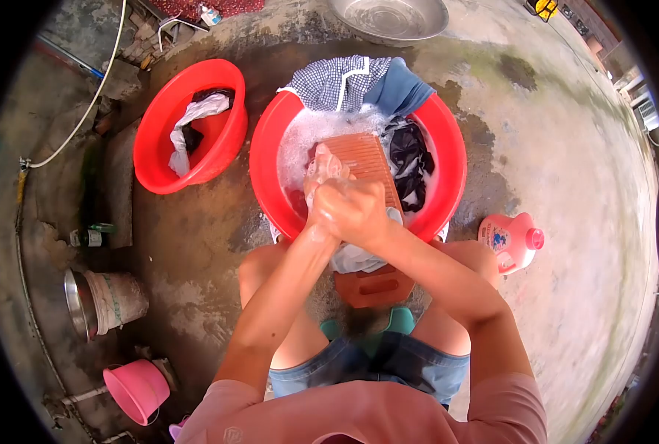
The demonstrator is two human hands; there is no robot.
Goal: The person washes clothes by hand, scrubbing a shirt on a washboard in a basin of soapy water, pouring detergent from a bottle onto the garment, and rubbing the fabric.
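Observation:
My two hands meet above a brown ridged washboard [374,161] that leans in a red basin [454,159] of suds. My right hand [353,206] is closed in a fist, pressed against my left hand [326,172]. The left is wet with suds and its fingers are bunched together; what either hand grips is hidden. Beneath my wrists a pale wet cloth [357,259] lies over the washboard's lower part. Dark wet clothing [411,159] sits in the basin at the right. A checked garment [337,80] and a blue cloth [399,89] hang over the far rim.
A second red basin [150,140] at left holds white and dark cloth [189,129]. A pink detergent jug [510,243] stands at right, a metal basin [392,18] at the back. Along the left are a green bottle [89,237], a bucket [118,300] and a pink bucket [137,391].

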